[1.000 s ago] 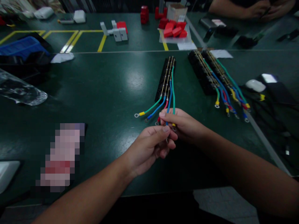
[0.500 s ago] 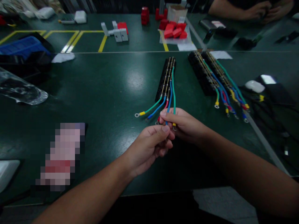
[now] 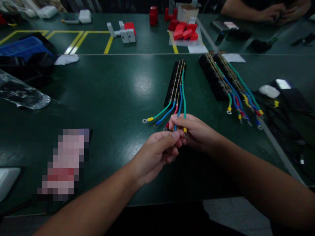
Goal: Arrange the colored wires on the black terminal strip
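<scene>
Both my hands pinch one blue wire (image 3: 180, 98) that runs down from a black terminal strip (image 3: 175, 82) with brass-coloured bars. My left hand (image 3: 157, 152) grips its lower end, and the tip is hidden by my fingers. Just above, my right hand (image 3: 190, 127) holds the same wire between thumb and fingers. A green wire (image 3: 183, 91) with a yellow-sleeved ring terminal passes over the right hand's fingers. To the left, another green wire (image 3: 161, 111), a second blue wire (image 3: 164, 116) and a red wire (image 3: 175, 109) fan out from the strip, ending in ring terminals.
Two more wired black strips (image 3: 214, 77) lie at the right. Red blocks (image 3: 184, 31) and grey parts (image 3: 128, 35) are at the back. A blue bin (image 3: 22, 47), a clear plastic bag (image 3: 24, 93) and a blurred-out object (image 3: 65, 160) are at the left. A co-worker's hands (image 3: 278, 13) show top right.
My hands stay on the blue wire, with the left fingertips shifted slightly upward. The strip and its wires are almost unmoved.
</scene>
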`<state>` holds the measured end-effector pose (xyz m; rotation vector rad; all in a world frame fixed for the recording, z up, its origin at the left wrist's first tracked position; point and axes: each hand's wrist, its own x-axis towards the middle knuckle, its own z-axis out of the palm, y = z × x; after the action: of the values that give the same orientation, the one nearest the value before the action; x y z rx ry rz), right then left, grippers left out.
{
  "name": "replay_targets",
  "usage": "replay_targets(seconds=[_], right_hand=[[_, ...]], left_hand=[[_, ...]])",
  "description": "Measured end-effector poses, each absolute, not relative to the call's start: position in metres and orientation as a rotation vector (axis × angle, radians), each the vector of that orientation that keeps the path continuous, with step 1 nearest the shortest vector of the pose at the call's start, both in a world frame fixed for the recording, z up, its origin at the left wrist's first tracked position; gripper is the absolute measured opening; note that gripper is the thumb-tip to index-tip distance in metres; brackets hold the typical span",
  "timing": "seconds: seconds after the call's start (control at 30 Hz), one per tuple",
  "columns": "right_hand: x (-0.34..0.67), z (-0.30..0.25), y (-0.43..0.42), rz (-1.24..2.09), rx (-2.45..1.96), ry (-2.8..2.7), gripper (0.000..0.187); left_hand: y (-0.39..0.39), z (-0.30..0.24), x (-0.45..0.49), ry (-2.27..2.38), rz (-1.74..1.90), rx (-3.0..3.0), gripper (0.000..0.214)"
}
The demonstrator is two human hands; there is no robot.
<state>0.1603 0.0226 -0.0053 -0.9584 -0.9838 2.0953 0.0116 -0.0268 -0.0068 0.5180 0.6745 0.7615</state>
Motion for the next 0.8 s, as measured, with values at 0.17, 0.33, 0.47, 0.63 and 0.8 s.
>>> replay_targets(seconds=[0.17,0.33,0.47,0.63,0.8], right_hand=[[0.1598,-0.0047,0.0223,2.097,-0.922,-0.949,0.029],[0.1603,-0.0038,0.0230,2.107,-0.920,-0.965,0.031],[0.1606,-0.0025,0.0228,2.099,-0.918,-0.973,0.039],[0.1624,-0.0007,0.0242,2.111,-0.890,-1.043,0.037],[0.1642,0.0002,0.0268,2.128,-0.888,-1.053,0.031]], left_hand=[[-0.0266,-0.0082,0.0122,0.682,0.762,0.538,0.023],[-0.0266,-0.0083,0.0102,0.635,0.724,0.514,0.027],[-0.0268,-0.0083,0.0094,0.562,0.719,0.488,0.025],[-0.0268,-0.0077,0.0107,0.565,0.749,0.545,0.027],[-0.0307,-0.0065,0.0122,0.850,0.784,0.996,0.037]])
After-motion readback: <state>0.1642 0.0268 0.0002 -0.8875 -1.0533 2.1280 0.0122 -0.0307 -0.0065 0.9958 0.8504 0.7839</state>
